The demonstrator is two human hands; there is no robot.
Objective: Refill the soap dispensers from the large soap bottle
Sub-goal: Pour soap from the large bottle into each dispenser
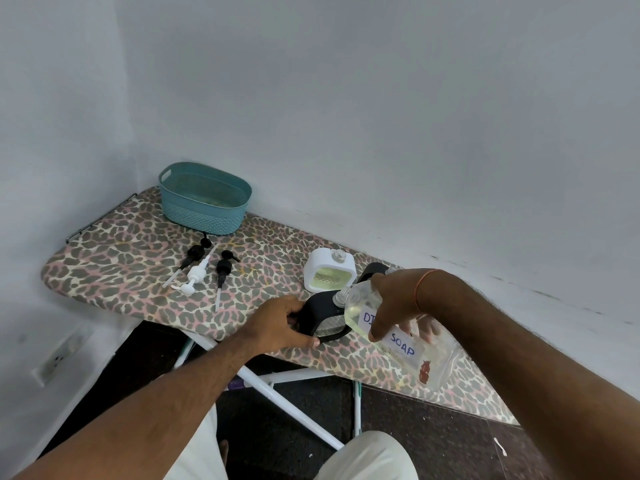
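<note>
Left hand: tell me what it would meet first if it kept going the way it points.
The left hand points right and already grips the black dispenser. Pushed on, that dispenser would probably meet the tilted large soap bottle first, though depth there is hard to judge.

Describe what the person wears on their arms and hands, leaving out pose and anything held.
Both forearms are bare, with no sleeves in view and no gloves on the left hand or right hand. A thin orange-red thread circles the right wrist. No rings or watch show. Light-coloured trousers appear below.
</note>
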